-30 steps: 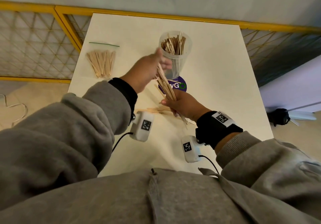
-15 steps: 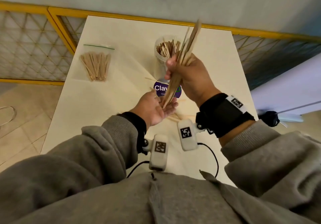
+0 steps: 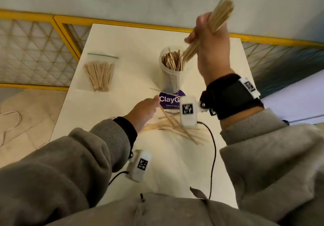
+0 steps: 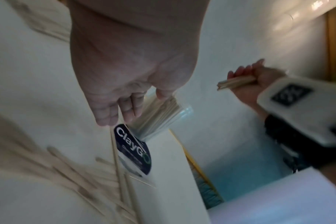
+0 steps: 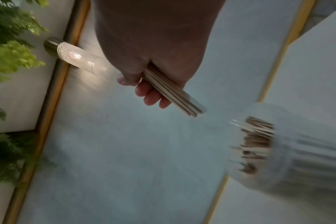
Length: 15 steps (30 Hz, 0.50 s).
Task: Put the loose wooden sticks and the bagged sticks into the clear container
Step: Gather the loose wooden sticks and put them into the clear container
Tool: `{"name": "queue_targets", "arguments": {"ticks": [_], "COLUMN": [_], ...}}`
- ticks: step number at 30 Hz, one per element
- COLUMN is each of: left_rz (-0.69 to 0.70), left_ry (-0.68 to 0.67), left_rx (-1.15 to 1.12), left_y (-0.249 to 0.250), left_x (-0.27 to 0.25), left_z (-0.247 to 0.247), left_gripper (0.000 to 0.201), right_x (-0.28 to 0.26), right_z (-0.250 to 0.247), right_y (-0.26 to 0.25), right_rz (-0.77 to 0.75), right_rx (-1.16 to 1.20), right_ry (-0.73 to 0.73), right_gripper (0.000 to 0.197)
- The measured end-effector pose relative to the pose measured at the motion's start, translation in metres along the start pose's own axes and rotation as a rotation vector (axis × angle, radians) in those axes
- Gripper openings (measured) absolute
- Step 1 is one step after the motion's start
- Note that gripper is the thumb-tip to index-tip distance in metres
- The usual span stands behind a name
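The clear container (image 3: 172,78) stands upright mid-table, holding several wooden sticks (image 3: 173,61). My right hand (image 3: 206,38) is raised to its right and grips a tilted bundle of sticks (image 3: 219,17); the bundle's lower end hangs just beside the rim. The right wrist view shows the same bundle (image 5: 173,94) in my fingers, with the blurred container (image 5: 290,145) beyond it. My left hand (image 3: 149,106) is low over the table and holds nothing, its relaxed fingers (image 4: 125,110) near the container's base (image 4: 159,119). Loose sticks (image 3: 175,125) lie scattered in front. The bagged sticks (image 3: 100,75) lie far left.
A purple ClayGo sticker (image 3: 168,100) lies on the white table (image 3: 133,46) in front of the container. A yellow-framed mesh railing (image 3: 35,50) borders the table on the left and at the back. The wrist camera's black cable (image 3: 213,155) trails across the near table.
My right hand has lifted the bundle up and to the right, its lower end now by the container's rim. My left hand left the bundle's end and dropped toward the table.
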<state>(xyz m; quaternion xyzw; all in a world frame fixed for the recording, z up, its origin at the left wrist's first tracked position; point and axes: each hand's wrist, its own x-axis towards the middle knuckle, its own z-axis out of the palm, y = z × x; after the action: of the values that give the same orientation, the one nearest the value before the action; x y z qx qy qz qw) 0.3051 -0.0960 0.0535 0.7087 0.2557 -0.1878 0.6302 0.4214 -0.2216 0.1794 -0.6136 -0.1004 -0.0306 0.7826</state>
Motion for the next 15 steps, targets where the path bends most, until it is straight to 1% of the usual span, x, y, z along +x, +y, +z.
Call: {"name": "queue_targets", "arguments": {"ticks": [1,2,4,6,7,8,10,11,12,13,14,15], "left_rz": [0.063,0.133,0.246,0.278,0.292,0.306,0.338,0.347,0.354,0.355,0.367,0.386], "left_ry": [0.021,0.049,0.092,0.119,0.128,0.124,0.101,0.081,0.066,0.052,0.042,0.042], "left_rx": [0.164,0.334,0.598,0.676,0.694,0.733,0.856,0.919,0.984,1.048,1.11,1.163], "left_y": [0.0,-0.002,-0.006,-0.006,-0.005,-0.002,0.002,0.001,-0.001,-0.005,-0.011,-0.016], "left_x": [0.008,0.016,0.032,0.043,0.048,0.053,0.066,0.073,0.08,0.086,0.09,0.094], "left_z": [-0.006,-0.012,-0.017,-0.017,-0.016,-0.015,-0.013,-0.013,-0.013,-0.013,-0.012,-0.012], "left_gripper": [0.031,0.03,0.038,0.051,0.054,0.056,0.057,0.058,0.058,0.059,0.059,0.06], "right_x": [0.014,0.022,0.03,0.026,0.023,0.021,0.012,0.006,-0.003,-0.014,-0.027,-0.039], "right_z": [0.003,0.006,0.008,0.0,-0.007,-0.017,-0.038,-0.05,-0.062,-0.072,-0.082,-0.088], "right_y": [0.0,0.005,0.027,0.05,0.058,0.063,0.068,0.074,0.082,0.093,0.107,0.122], "right_rz": [-0.034,-0.036,0.044,0.108,0.089,0.058,0.028,0.06,0.122,0.211,0.293,0.344], "right_rx": [-0.034,-0.092,-0.257,-0.383,-0.391,-0.363,-0.307,-0.341,-0.42,-0.551,-0.714,-0.862], "right_ry": [0.013,0.009,-0.038,-0.078,-0.063,-0.015,0.155,0.24,0.287,0.268,0.177,0.029], "right_gripper": [0.01,0.009,0.011,0.017,0.02,0.022,0.019,0.017,0.018,0.022,0.026,0.029]}}
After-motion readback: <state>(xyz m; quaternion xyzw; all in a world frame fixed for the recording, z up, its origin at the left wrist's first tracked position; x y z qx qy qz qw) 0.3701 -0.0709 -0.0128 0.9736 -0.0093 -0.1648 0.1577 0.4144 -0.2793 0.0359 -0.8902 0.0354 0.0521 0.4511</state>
